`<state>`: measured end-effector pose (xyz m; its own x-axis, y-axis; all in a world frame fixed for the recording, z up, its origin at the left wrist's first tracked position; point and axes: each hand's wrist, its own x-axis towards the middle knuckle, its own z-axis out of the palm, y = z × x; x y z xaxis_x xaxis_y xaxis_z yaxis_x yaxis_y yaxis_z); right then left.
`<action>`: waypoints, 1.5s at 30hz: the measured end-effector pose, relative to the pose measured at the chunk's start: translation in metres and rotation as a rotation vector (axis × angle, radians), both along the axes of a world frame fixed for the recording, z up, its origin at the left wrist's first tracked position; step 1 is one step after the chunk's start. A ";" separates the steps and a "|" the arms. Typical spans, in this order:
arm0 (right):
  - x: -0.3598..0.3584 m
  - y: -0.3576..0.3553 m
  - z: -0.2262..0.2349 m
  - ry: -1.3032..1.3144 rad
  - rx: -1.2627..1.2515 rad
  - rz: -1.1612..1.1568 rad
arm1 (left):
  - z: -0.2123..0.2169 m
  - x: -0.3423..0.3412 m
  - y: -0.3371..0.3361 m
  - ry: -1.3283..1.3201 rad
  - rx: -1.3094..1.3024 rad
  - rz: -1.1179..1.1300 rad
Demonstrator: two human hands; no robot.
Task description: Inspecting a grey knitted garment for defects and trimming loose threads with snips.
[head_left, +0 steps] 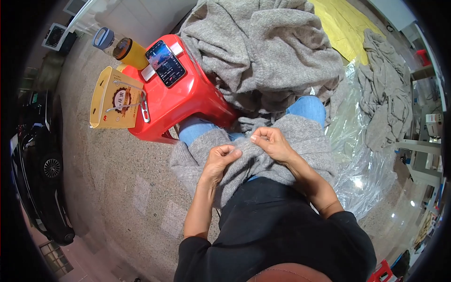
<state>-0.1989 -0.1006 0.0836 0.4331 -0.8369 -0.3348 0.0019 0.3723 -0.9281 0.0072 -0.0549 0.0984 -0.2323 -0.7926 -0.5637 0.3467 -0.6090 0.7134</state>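
Note:
A grey fuzzy knit garment [307, 145] lies spread over my lap and thighs. My left hand [219, 162] pinches a fold of it, thumb against the curled fingers. Just to the right and slightly farther off, my right hand [274, 144] grips the same fabric between thumb and forefinger. A short stretch of the knit runs between the two hands. Whether a needle or thread sits in the fingertips is too small to make out. My jeans [307, 109] show at both knees past the garment.
A red plastic stool [176, 96] at front left holds a phone [165, 63], small snips [144, 107], a paper bag [110, 101] and a yellow-bodied bottle [129, 52]. Grey knits [272, 47] are heaped ahead. Clear plastic sheeting [350, 174] and another knit [387, 84] lie right.

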 end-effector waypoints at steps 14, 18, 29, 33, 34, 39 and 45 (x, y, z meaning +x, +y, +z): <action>-0.005 -0.003 0.005 0.091 -0.037 0.021 | 0.011 0.018 0.003 -0.087 0.035 0.123; -0.006 -0.001 0.005 0.092 -0.025 0.030 | 0.011 0.013 0.004 -0.097 0.065 0.122; 0.005 -0.012 0.014 0.106 -0.225 0.249 | 0.007 -0.003 -0.005 0.036 -0.019 0.003; 0.011 -0.006 0.012 0.069 -0.122 0.127 | 0.007 -0.011 -0.004 -0.030 -0.037 -0.027; 0.010 -0.005 0.014 0.070 -0.091 0.097 | 0.009 -0.016 -0.005 -0.057 -0.055 0.015; 0.013 -0.001 0.017 0.054 -0.167 0.033 | 0.008 -0.020 -0.004 -0.071 -0.085 0.119; 0.003 -0.002 0.019 0.294 -0.620 0.261 | -0.003 -0.021 0.005 -0.427 -0.266 0.045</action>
<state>-0.1956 -0.1027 0.1029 0.6094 -0.7922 0.0333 -0.2966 -0.2668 -0.9170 -0.0136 -0.0503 0.0953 0.0128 -0.9257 -0.3779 0.0122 -0.3778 0.9258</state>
